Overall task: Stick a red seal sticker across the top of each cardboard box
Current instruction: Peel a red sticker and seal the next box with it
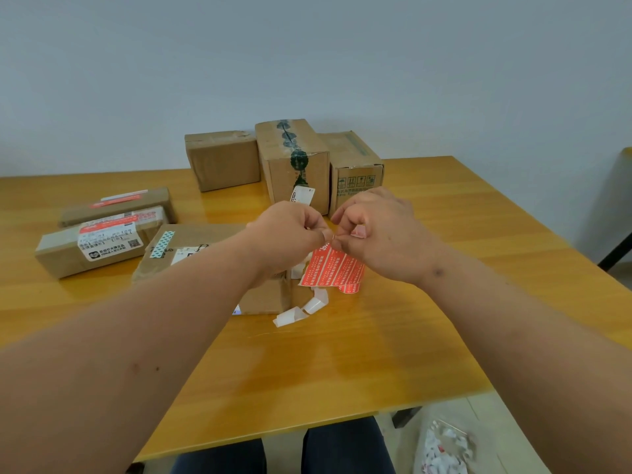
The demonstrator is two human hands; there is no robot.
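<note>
Stickers (337, 268), red with white print, hung as one strip at the centre of the frame, its top edge pinched between both hands; how many stickers the strip carried could not be counted, since the right hand covered its upper part. The left hand (290, 230) and the right hand (372, 230) met fingertip to fingertip above the strip, fingers curled and clamped on it; whether a single sticker was being peeled loose was too small to tell. White backing paper (301, 309) curled down from the strip onto the table (342, 364) just below centre. Six cardboard boxes were in view: three at upper centre, a wide one (222, 160), a tall one with dark green tape (294, 162) and one with printed handling symbols (355, 165); two flat ones at left, the rear one (116, 206) bearing a red strip on top and the nearer one (92, 248) a red-and-white label; the sixth (191, 248) lay at centre, largely hidden behind the left forearm. A crumpled white bag (444, 446) sat blurred at the lower right, cut off by the frame edge.
</note>
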